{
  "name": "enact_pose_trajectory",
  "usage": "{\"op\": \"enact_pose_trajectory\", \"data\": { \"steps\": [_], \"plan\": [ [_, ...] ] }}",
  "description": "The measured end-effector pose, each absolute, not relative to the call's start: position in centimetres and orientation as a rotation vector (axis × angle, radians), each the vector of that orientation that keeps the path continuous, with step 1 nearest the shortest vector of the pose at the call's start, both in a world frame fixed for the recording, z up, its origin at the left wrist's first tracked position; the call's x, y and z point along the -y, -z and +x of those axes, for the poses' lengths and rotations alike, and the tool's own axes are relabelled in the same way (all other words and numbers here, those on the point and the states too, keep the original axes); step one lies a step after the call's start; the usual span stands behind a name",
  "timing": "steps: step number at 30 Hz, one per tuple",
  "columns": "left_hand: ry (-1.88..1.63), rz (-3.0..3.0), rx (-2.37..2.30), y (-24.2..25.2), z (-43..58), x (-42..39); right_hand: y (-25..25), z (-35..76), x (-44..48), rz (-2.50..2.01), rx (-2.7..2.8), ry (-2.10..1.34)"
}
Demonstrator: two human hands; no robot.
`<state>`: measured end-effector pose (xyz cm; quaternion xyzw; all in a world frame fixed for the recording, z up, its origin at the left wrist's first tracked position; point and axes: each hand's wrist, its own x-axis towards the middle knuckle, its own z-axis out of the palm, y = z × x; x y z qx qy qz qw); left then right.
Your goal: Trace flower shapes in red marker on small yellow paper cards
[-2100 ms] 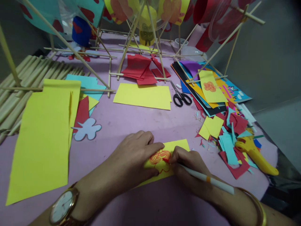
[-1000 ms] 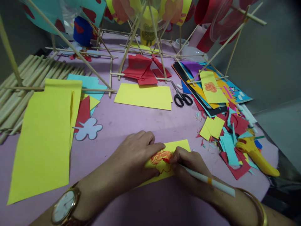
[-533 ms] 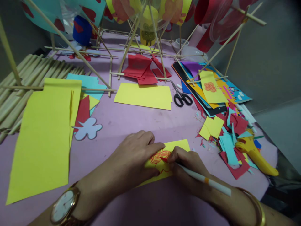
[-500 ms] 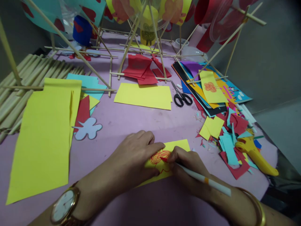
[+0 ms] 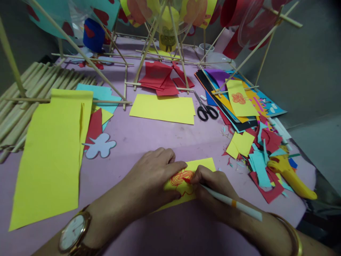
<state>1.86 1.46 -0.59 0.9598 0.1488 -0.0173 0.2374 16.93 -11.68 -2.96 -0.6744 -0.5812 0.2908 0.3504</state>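
My right hand [image 5: 214, 186] is closed around a white marker [image 5: 246, 210] with an orange band. The marker's red tip rests on a small yellow paper [image 5: 201, 165], at a flower-like drawing [image 5: 178, 177] of curved orange-red lines with a red outline below it. My left hand [image 5: 153, 176] lies over the left part of this paper, thumb and forefinger spread apart on either side of the drawing. The paper lies flat on the purple tabletop [image 5: 149, 138], its left part hidden under my left hand.
Yellow sheets [image 5: 50, 167] and a pale flower cutout [image 5: 100, 146] lie left. Black-handled scissors [image 5: 206, 111], red paper pieces [image 5: 157, 78] and a yellow strip [image 5: 162, 108] lie ahead. Paper scraps and a yellow tool [image 5: 295, 177] lie right. Stick frames [image 5: 145, 57] stand behind.
The marker tip has shifted very slightly to the right on the drawing. My left hand stays in place on the paper.
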Motion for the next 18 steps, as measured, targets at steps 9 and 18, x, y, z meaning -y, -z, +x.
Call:
{"op": "enact_pose_trajectory", "data": {
  "steps": [9,18],
  "plan": [
    [0.088,2.63,-0.415,0.62,1.98,-1.49,3.05,17.24,12.09,-1.73,1.487,-0.752],
    [0.077,2.626,-0.408,0.76,1.81,-1.45,3.15,17.46,12.13,-1.729,1.411,-0.81]
  ]
}}
